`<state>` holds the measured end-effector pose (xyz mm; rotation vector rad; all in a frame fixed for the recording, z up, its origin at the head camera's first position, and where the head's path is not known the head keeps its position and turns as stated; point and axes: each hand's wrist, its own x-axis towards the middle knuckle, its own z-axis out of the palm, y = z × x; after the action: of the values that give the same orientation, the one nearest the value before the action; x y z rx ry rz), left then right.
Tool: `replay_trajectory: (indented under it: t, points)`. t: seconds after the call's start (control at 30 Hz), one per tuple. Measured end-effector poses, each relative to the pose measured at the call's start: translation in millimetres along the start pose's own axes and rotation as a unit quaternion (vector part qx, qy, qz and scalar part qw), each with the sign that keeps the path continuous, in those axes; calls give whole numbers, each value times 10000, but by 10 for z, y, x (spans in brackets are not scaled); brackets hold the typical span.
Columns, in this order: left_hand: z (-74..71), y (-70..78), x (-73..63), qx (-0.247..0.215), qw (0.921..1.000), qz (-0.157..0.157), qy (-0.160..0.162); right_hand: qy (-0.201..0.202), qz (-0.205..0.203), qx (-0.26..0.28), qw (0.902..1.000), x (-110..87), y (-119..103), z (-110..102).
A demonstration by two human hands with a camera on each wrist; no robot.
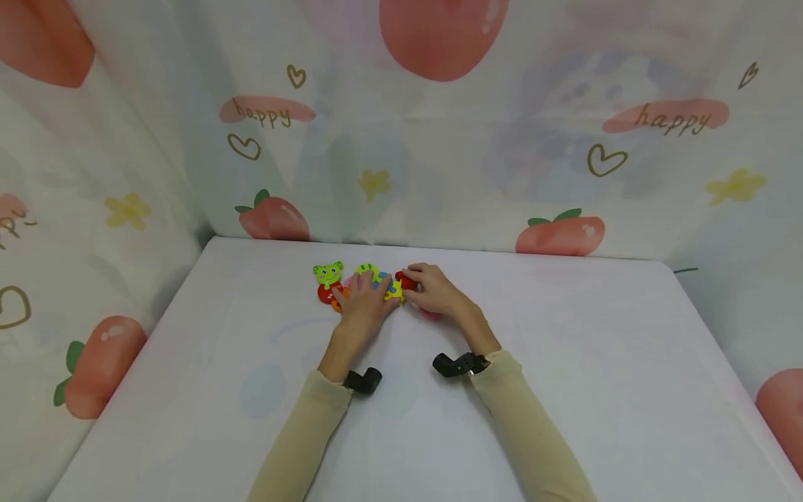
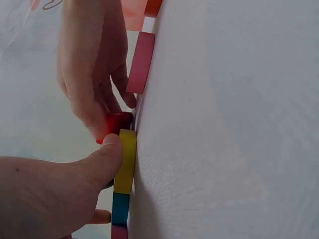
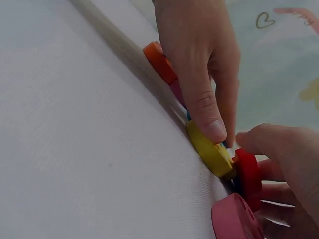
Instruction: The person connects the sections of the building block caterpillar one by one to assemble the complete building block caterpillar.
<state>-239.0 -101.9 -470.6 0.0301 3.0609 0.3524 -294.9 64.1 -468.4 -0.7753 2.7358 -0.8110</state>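
A row of colourful interlocking puzzle pieces lies on the table, led at its left end by a green animal-face piece [image 1: 329,272] joined to a red piece [image 1: 325,293]. Spread over the row, my left hand [image 1: 362,303] presses down, its thumb on the yellow piece [image 3: 209,152]. My right hand [image 1: 436,289] pinches another red piece [image 3: 248,177] between thumb and fingers, at the right edge of the yellow one. Whether those two are fully interlocked cannot be made out. A loose pink piece [image 2: 141,62] lies beside the right hand, partly hidden by it in the head view.
The white-covered table [image 1: 564,376] extends widely around the puzzle. Printed curtains [image 1: 439,160] hang behind the table and at its sides. An orange piece [image 2: 153,7] shows at the top of the left wrist view. Each wrist wears a black camera band [image 1: 461,364].
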Motion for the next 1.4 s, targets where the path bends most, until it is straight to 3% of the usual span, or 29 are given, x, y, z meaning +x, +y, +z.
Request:
replay_trajectory:
  t: [0.23,0.97,1.17,1.4]
  points:
    - [8,-18,-8,-25,10000,-25,-48,121,-114,363,9992,20,11,36]
    - [6,-11,-28,-11,10000,52,-2,494,-812,454,9944,24,86,61]
    - [15,1,-33,-5,10000,28,-2,392,-817,299,9954,24,102,94]
    - [8,4,-12,15,10000,12,-2,-129,-752,37,9971,-19,65,23]
